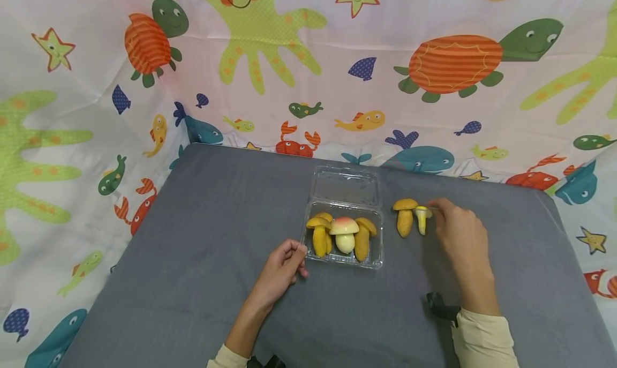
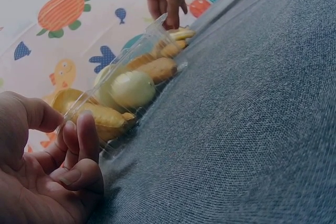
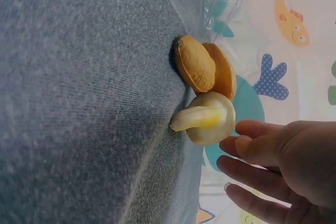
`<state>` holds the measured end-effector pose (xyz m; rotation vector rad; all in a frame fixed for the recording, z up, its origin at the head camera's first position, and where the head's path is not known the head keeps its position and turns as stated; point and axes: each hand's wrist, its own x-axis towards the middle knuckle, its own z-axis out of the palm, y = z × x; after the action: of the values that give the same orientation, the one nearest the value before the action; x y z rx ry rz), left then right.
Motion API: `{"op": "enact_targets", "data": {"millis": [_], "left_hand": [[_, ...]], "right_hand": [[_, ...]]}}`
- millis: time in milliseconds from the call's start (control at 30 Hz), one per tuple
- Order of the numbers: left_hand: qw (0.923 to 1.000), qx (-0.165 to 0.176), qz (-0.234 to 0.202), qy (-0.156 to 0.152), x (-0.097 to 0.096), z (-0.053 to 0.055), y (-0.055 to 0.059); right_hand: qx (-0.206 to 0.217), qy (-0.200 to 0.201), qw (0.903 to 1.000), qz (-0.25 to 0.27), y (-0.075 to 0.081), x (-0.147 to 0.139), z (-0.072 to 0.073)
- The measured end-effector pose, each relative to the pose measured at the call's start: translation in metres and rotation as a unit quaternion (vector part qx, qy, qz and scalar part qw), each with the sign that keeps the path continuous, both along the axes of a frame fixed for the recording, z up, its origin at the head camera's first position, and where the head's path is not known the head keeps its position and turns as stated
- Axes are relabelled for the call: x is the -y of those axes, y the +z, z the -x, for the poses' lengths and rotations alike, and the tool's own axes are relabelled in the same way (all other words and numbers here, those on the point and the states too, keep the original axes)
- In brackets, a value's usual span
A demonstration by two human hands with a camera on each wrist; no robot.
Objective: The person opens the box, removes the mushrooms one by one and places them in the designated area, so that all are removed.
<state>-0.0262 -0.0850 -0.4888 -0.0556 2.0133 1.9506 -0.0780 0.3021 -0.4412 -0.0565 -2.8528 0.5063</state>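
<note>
The left hand [image 1: 283, 263] pinches the clear box [image 1: 375, 256] at its near-left corner, apparently steadying it toward the far edge of the table [image 1: 231, 212], while the right hand [image 1: 463, 239], fingers part-open, no grip evident, meets a small mushroom [image 1: 422, 224] right of the box.

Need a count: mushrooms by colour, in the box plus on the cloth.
Golden-yellow mushrooms: 4
Red-topped cream mushroom: 1
Small pale-yellow mushroom: 1
Total: 6
</note>
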Motion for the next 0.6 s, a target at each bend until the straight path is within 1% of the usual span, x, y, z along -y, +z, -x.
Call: {"op": "enact_targets", "data": {"millis": [167, 333, 467, 600], "left_hand": [[1.0000, -0.001, -0.004, -0.001, 0.000, -0.001, 0.001], [1.0000, -0.004, 0.002, -0.002, 0.000, -0.001, 0.000], [1.0000, -0.005, 0.001, -0.002, 0.000, 0.000, 0.000], [1.0000, -0.006, -0.001, -0.001, 0.001, -0.001, 0.001]], "right_hand": [[-0.004, 0.000, 1.0000, 0.003, 0.001, -0.001, -0.002], [-0.014, -0.003, 0.9999, 0.005, 0.005, 0.001, -0.006], [-0.032, -0.004, 0.9994, 0.007, 0.013, 0.006, -0.010], [-0.049, -0.005, 0.9987, 0.010, 0.026, 0.014, -0.014]]}}
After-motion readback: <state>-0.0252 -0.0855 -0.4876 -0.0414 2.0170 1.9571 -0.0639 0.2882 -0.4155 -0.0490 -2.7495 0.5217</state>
